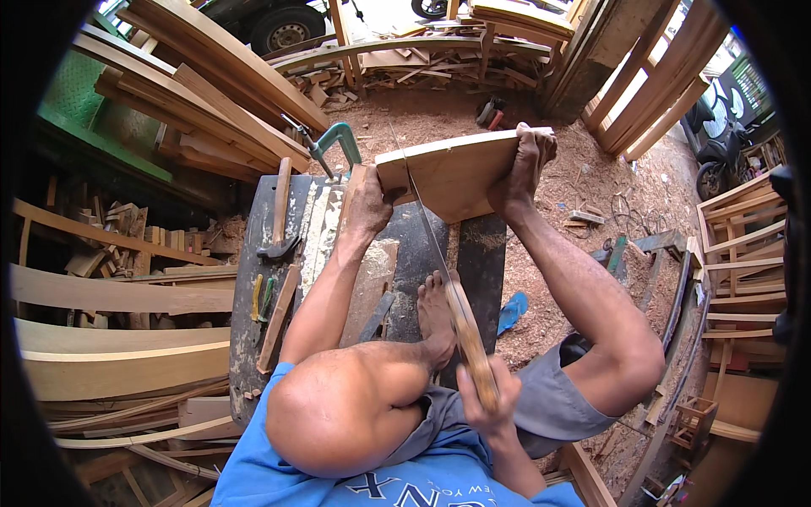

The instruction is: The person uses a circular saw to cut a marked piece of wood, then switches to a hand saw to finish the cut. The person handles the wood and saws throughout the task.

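Two hands occupied: right hand (pixel 490 393) closed around the saw's (pixel 461 314) handle; left hand (pixel 369 203) gripping the nine-o'clock end of the board (pixel 465 175), twelve o'clock from the person (bare foot (pixel 517 188) against its three-o'clock end).

flr (pixel 659 182) w/ shavings (pixel 562 203), grn panel (pixel 95 114) l., daylight bk.

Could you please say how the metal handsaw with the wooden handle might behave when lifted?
The wooden-handled metal handsaw may flex if pushed, since its blade looks thin, and probably feels handle-heavy, as the handle looks thick.
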The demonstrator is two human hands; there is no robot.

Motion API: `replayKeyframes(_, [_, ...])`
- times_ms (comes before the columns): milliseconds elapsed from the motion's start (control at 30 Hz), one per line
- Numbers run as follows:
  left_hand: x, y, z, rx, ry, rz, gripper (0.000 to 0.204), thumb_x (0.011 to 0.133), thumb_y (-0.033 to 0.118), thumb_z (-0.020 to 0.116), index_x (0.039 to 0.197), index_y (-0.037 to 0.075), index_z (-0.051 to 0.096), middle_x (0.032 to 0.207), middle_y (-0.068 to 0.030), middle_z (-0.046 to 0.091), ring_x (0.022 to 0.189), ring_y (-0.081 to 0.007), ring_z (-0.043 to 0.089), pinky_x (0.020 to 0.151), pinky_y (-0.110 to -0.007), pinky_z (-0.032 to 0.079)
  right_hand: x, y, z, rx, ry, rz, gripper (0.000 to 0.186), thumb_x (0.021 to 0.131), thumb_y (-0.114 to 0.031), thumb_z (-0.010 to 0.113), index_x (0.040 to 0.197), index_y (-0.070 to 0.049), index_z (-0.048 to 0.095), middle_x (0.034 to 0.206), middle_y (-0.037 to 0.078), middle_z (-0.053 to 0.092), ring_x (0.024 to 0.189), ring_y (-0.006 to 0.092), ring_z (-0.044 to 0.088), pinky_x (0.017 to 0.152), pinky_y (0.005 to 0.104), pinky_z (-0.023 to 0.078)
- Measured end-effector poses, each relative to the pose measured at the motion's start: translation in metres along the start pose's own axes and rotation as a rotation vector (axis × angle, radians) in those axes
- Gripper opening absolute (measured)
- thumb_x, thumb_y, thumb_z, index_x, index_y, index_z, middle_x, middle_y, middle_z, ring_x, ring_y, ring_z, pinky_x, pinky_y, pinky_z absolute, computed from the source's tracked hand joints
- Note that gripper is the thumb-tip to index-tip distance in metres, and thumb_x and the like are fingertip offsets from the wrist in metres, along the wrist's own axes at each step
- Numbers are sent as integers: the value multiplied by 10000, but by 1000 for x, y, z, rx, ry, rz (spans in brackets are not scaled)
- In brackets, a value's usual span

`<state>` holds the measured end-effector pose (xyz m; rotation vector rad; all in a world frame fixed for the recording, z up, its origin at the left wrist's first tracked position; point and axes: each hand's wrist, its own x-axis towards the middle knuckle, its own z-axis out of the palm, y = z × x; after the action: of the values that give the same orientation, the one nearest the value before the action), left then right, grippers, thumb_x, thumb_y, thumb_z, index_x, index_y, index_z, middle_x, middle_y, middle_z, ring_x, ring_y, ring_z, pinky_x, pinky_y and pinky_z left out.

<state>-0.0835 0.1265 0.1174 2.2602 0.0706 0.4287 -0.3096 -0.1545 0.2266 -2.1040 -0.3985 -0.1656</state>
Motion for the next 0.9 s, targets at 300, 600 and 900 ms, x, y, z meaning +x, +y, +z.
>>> replayKeyframes(300, [0, -3, -5, 73, -75, 39, 610, 787, -6, 760, 1298, 20, 428, 1041, -287, 692, 1076, -439, 658, 870, -488, 528, 5, -24, -9, 127, 18, 81, 110, 847, -36, 697, 872, 1, 597, 625, 108, 586, 503, 227, 611, 481, 341, 453])
replayKeyframes(600, [9, -7, 0, 69, -66, -19, 574, 793, 25, 771, 1239, 32, 411, 1024, -293, 691, 1061, -456, 658, 845, -508, 537, -1, -21, -5, 67, -42, 108, 107, 814, 0, 708, 849, -7, 607, 673, 132, 603, 514, 318, 627, 458, 387, 474])
replayKeyframes(900, [-5, 6, -8, 123, -63, 16, 533, 804, 22, 760, 1210, 17, 415, 1009, -295, 692, 1033, -457, 667, 834, -496, 545, 41, -18, 7, 115, -4, 6, 117, 842, -7, 668, 943, 29, 618, 693, 143, 611, 532, 321, 635, 476, 375, 480])
